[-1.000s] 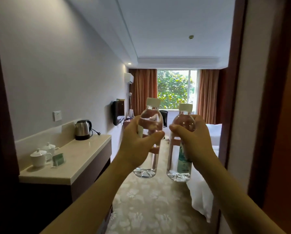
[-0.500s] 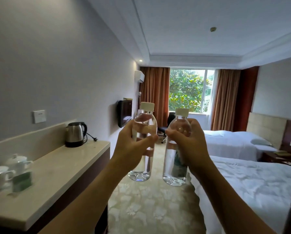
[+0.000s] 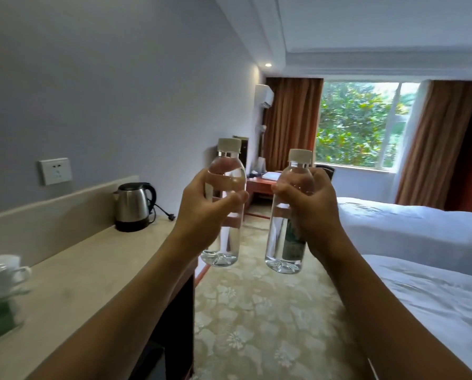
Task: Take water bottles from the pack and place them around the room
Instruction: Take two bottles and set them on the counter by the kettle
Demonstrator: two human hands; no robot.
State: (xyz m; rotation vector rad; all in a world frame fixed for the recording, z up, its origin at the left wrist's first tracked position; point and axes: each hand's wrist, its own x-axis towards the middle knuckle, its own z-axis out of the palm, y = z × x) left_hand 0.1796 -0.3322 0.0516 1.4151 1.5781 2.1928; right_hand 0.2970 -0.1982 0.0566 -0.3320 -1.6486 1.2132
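Two clear plastic water bottles with white caps are held upright in the air, side by side but apart. The left hand (image 3: 204,207) wraps tight around the left bottle (image 3: 225,204). The right hand (image 3: 309,207) wraps tight around the right bottle (image 3: 288,215), which has a green label. Below is a flowery carpet (image 3: 256,311). A shiny metal kettle (image 3: 132,205) stands on the beige tabletop (image 3: 92,270) at the left. White beds (image 3: 421,242) are at the right.

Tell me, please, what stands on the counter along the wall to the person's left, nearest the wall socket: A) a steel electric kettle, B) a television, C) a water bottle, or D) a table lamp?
A: a steel electric kettle with a black handle and base stands on the counter, while both bottles are held in the air.
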